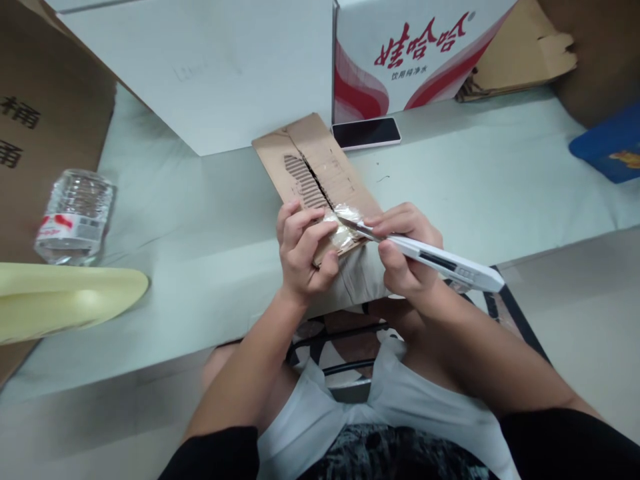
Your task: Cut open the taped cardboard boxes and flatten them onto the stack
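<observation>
A flat brown cardboard box (345, 173) lies on the table, its near end toward me. A dark slit runs along its middle seam, and a torn patch beside it bares the ribbed layer. Clear tape (345, 233) is crumpled over the near end. My left hand (305, 250) grips the box's near left corner, fingers curled over the tape's edge. In my right hand (407, 247) is a white utility knife (445, 261), held between thumb and fingers. Its blade points left and its tip touches the tape close to my left fingertips.
Behind the box stand a large white box (200, 73) and a red-and-white carton (400, 60). A phone (367, 133) lies before the carton. To the left are a water bottle (75, 217) and a yellow curved object (75, 300). A blue container (610, 147) stands at right.
</observation>
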### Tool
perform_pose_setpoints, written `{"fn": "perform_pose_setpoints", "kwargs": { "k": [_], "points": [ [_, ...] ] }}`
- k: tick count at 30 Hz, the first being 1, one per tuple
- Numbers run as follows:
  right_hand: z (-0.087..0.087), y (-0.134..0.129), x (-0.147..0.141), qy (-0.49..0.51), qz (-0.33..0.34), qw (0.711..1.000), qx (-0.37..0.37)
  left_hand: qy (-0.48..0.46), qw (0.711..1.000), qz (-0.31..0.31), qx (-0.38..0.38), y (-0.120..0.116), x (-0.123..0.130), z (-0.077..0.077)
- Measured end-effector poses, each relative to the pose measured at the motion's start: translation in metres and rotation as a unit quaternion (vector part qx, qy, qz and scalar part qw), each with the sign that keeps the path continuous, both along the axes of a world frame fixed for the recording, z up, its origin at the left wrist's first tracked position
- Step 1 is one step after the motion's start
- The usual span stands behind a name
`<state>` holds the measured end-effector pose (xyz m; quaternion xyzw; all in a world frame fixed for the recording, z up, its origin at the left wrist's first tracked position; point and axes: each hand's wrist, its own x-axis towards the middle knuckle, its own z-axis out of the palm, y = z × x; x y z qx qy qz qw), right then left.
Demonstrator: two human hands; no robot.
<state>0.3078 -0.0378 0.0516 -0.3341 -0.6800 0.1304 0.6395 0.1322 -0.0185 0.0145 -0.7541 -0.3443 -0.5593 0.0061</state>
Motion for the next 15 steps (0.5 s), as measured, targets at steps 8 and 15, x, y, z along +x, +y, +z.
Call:
{"fn": "perform_pose_setpoints", "kwargs": {
  "k": [8, 15],
  "points": [
    [0.0050, -0.0002, 0.0045, -0.044, 0.028, 0.998, -0.038, 0.019, 0.999, 0.028, -0.001, 0.0010, -0.0011, -0.0006],
    [-0.0018, 0.0005, 0.0081, 0.003, 0.041, 0.997, -0.068, 0.009, 1.000, 0.017, 0.000, -0.0008, -0.0004, -0.0030]
  ]
}}
